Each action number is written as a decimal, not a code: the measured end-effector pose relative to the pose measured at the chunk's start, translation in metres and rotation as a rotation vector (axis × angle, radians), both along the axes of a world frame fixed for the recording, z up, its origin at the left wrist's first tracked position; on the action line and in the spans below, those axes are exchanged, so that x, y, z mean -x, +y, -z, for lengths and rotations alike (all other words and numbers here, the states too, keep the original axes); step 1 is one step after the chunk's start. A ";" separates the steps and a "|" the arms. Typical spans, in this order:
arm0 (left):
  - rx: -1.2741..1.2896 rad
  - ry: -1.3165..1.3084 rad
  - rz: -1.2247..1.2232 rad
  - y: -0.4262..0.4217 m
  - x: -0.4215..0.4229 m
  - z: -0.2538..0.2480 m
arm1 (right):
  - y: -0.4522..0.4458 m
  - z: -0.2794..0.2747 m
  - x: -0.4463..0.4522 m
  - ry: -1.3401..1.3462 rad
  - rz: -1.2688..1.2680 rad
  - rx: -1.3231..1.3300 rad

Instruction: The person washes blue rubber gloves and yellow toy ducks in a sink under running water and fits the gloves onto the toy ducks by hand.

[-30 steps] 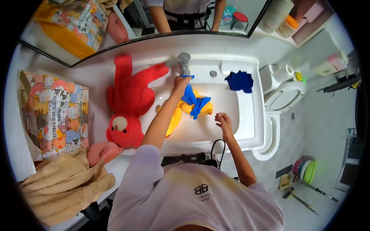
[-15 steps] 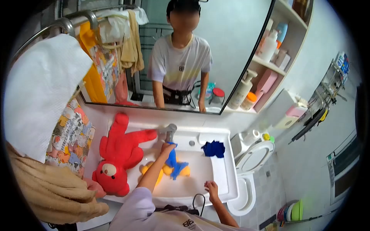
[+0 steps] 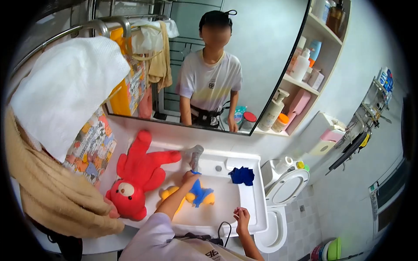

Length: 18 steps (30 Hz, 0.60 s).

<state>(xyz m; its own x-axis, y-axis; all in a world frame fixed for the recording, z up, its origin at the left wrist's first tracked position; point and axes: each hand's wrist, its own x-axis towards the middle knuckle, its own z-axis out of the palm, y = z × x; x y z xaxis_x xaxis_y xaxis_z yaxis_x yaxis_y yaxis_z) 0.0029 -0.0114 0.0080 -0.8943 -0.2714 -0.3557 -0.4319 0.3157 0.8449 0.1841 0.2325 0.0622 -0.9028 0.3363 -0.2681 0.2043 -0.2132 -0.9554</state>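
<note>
My left hand (image 3: 190, 177) is at the faucet (image 3: 195, 157), fingers closed round a piece of blue cloth that shows at its edge. Below it in the sink, more blue cloth (image 3: 201, 193) lies over a yellow soft toy (image 3: 210, 199); whether both blue parts are one piece is hidden by my hand. My right hand (image 3: 241, 216) hovers over the sink's front right part with its fingers curled together; what they hold, if anything, is too small to make out. A dark blue crumpled cloth (image 3: 242, 175) rests on the sink's right rim.
A red teddy bear (image 3: 138, 180) lies along the left side of the white sink (image 3: 254, 217). Towels (image 3: 65, 95) hang at far left. A mirror (image 3: 270, 52) and bottle shelves (image 3: 300, 85) stand behind. The toilet (image 3: 289, 185) is to the right.
The view has shifted slightly. The blue cloth between my left hand and the toy shows less, and my left hand stays by the faucet. My right hand remains over the sink's front right, fingers curled.
</note>
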 end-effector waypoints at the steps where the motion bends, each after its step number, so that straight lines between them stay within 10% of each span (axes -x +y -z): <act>1: 0.126 0.007 -0.009 0.003 -0.015 -0.014 | -0.001 0.002 -0.002 -0.023 -0.009 -0.008; 7: 0.224 0.185 -0.203 -0.025 -0.011 0.085 | 0.000 0.014 -0.013 -0.035 -0.042 0.002; 18: -0.467 0.318 -0.274 -0.064 -0.096 0.040 | 0.003 0.002 -0.034 -0.104 -0.068 -0.036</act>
